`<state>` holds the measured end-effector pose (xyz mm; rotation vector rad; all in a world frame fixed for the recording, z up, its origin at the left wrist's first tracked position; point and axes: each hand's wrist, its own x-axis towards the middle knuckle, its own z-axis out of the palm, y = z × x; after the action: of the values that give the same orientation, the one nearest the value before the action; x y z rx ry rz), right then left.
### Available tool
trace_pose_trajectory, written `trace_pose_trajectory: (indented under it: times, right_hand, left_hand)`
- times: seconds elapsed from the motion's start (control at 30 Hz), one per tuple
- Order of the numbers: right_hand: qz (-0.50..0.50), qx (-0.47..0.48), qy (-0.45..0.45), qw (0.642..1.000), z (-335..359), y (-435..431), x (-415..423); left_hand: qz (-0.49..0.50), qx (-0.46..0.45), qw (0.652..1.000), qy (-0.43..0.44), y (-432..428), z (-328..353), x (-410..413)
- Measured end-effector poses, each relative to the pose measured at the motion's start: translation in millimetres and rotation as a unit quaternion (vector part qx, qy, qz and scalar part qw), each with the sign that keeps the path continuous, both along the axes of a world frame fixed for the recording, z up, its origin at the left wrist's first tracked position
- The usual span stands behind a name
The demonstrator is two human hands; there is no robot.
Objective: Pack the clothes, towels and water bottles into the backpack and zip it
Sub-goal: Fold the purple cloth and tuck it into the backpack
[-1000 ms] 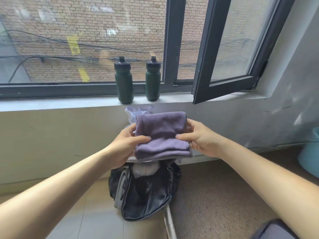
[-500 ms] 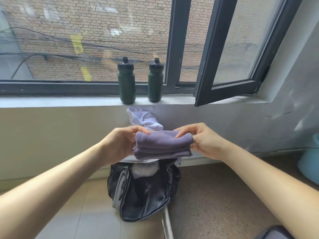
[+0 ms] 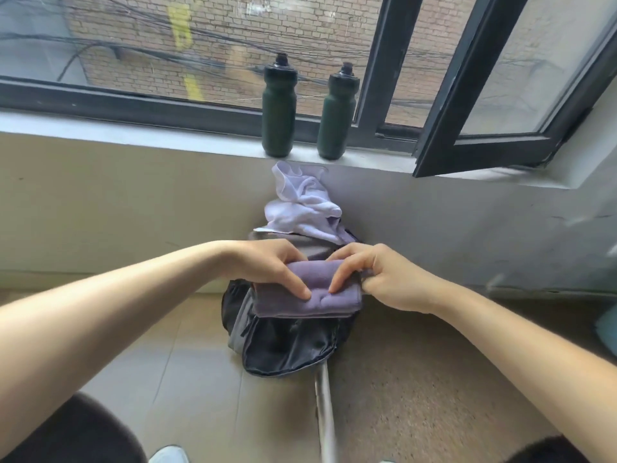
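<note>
One black backpack (image 3: 290, 349) lies open on the floor against the wall, with a white cloth (image 3: 300, 208) bunched at its far end. Over its mouth a folded purple towel (image 3: 320, 300) runs left to right, gripped at either end by the left hand (image 3: 267, 265) and right hand (image 3: 387, 279). A left bottle (image 3: 278, 108) and a right bottle (image 3: 335, 118) stand upright on the windowsill (image 3: 133, 128) behind.
</note>
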<state>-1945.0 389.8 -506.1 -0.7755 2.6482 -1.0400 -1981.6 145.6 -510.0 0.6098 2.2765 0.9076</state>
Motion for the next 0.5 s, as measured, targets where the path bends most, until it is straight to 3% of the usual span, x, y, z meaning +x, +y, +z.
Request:
trace_pose_trajectory:
  times: [0.07,0.17,0.27,0.43,0.5]
  right_hand:
    - [0.002,0.063,-0.038,0.997,-15.6,4.7,-2.4]
    - [-0.01,0.189,-0.067,0.98,-43.7,15.0,-8.4]
    - [-0.035,0.282,-0.083,0.955,-78.2,25.1,-12.9]
    - [-0.137,0.279,-0.208,0.927,-149.3,28.2,-15.2]
    - [-0.211,0.204,-0.291,0.911,-172.6,20.1,-16.0]
  left_hand:
    - [-0.002,-0.09,0.993,0.079,-4.4,-11.5,-6.5]
    - [0.02,-0.222,0.955,0.196,-22.2,-26.0,-15.8]
    - [0.059,-0.242,0.948,0.2,-42.5,-42.4,-25.1]
    - [0.038,-0.303,0.925,0.228,-52.0,-64.3,-34.1]
    - [0.027,-0.31,0.923,0.227,-44.7,-74.0,-35.8]
